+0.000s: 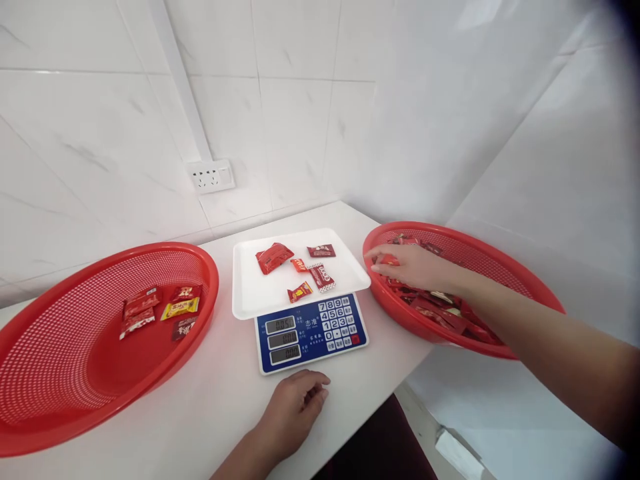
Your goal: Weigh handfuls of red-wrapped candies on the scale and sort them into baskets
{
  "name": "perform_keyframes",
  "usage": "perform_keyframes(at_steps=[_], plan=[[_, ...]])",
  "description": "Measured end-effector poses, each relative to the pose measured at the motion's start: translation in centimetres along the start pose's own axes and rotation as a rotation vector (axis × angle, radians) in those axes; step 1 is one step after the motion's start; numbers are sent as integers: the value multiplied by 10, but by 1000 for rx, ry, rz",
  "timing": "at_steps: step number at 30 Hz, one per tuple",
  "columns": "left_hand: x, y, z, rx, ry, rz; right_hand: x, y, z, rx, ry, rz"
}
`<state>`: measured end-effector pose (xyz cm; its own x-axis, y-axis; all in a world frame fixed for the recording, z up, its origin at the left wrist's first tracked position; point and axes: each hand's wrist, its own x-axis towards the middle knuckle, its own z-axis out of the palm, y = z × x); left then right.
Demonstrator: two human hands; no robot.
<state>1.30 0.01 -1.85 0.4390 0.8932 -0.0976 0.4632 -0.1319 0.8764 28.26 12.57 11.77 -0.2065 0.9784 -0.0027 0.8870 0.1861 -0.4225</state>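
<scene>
My right hand [407,265] is at the left side of the right red basket [530,293], its thumb and fingers around a small red candy packet [388,259]. Many red wrapped snacks [445,313] lie below it in that basket. My left hand [295,407] rests on the table in front of the digital scale [313,332], fingers loosely bent, thumb apart, nothing in it. On the scale's white tray [250,293] lie a larger red packet [274,257], a dark red packet [321,251], a dotted-edge packet [322,277] and smaller red and orange candies [300,292].
A second red basket [60,353] stands on the left with several red packets [139,311] and a yellow one [180,307]. The white table [210,387] meets a tiled wall with a socket [213,177]. The right basket overhangs the table's right edge.
</scene>
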Motion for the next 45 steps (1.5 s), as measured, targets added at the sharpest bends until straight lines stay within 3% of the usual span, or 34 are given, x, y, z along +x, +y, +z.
perform_keyframes(at_steps=[8,25,40,45], plan=[[0,0,0,8,-9,-7,-12,7,-14,-61,1,146],[1,-1,1,3,-3,-8,-10,32,-8,-174,1,173],[5,-8,3,10,-7,9,-4,63,-10,-151,168,184],[5,-14,9,-15,102,30,-3,65,-9,-134,159,223]])
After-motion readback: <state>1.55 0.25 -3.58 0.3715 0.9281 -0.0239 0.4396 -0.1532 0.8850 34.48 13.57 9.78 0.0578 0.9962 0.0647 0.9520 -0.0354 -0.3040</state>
